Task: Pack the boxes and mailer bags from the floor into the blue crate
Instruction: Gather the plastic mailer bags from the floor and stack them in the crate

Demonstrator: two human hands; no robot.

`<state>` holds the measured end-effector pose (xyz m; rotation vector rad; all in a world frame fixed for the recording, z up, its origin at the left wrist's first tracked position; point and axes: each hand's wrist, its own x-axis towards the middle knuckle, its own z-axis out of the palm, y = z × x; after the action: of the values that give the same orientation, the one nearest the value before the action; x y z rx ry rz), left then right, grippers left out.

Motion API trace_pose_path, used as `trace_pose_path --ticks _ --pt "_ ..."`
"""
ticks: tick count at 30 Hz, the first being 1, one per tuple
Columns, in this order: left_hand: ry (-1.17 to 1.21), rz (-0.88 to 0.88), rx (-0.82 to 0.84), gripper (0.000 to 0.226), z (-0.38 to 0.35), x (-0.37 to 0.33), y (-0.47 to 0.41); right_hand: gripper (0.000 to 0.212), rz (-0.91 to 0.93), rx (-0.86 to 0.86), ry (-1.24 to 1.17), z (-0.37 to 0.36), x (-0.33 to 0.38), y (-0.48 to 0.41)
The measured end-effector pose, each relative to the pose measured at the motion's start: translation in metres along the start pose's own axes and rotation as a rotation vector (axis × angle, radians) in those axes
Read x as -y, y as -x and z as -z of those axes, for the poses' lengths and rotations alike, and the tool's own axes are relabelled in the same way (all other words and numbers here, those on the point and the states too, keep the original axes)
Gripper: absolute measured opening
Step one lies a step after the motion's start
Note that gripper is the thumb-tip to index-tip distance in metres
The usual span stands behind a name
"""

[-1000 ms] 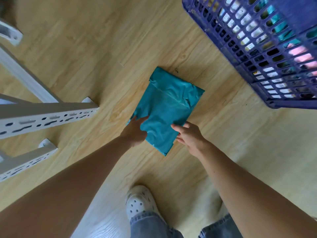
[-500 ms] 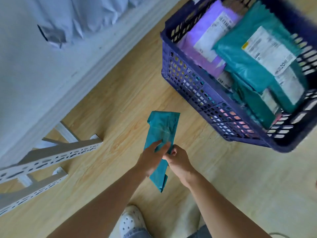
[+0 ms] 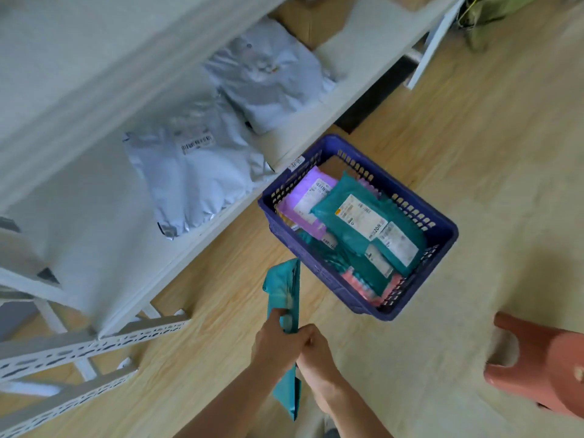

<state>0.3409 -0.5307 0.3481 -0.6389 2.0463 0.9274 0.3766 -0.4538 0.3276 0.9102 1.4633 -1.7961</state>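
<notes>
While the left hand [image 3: 276,344] and right hand [image 3: 317,354] gripped the teal mailer bag [image 3: 283,290] mid-length with curled fingers [image 3: 297,337], it hung clear of the floor [image 3: 474,147], long axis fore-aft. The blue crate [image 3: 444,227] lay ahead-right, nearer the right hand.

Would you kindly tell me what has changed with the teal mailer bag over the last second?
The teal mailer bag, which lay flat on the floor, has been lifted and turned edge-on; the left hand and right hand, then only touching its near edge, now grip it together. It is still outside the blue crate, whose packed mailers look unchanged.
</notes>
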Motion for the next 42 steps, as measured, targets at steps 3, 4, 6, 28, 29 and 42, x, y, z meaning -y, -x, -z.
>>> trace_pose_path --ticks 3,4,6,28,29,42 --pt "-0.047 -0.036 -0.043 0.045 0.005 -0.032 0.046 0.014 -0.004 0.022 -0.036 0.014 0.027 0.048" --pt "-0.061 -0.053 -0.057 0.042 0.007 -0.043 0.062 0.015 -0.001 0.029 -0.040 0.019 0.036 0.063" --pt "-0.074 -0.094 -0.095 0.034 0.012 -0.065 0.092 0.017 0.022 0.055 -0.035 0.031 0.055 0.093" --pt "0.845 0.064 0.084 0.024 0.079 -0.200 0.193 0.012 0.010 -0.184 0.085 0.129 0.221 0.212" --pt "0.882 0.083 0.090 0.025 0.079 -0.205 0.189 0.010 0.001 -0.201 0.062 0.132 0.225 0.208" --pt "1.186 0.175 0.140 0.033 0.020 -0.268 0.142 0.026 -0.060 -0.192 -0.115 0.215 0.276 0.149"
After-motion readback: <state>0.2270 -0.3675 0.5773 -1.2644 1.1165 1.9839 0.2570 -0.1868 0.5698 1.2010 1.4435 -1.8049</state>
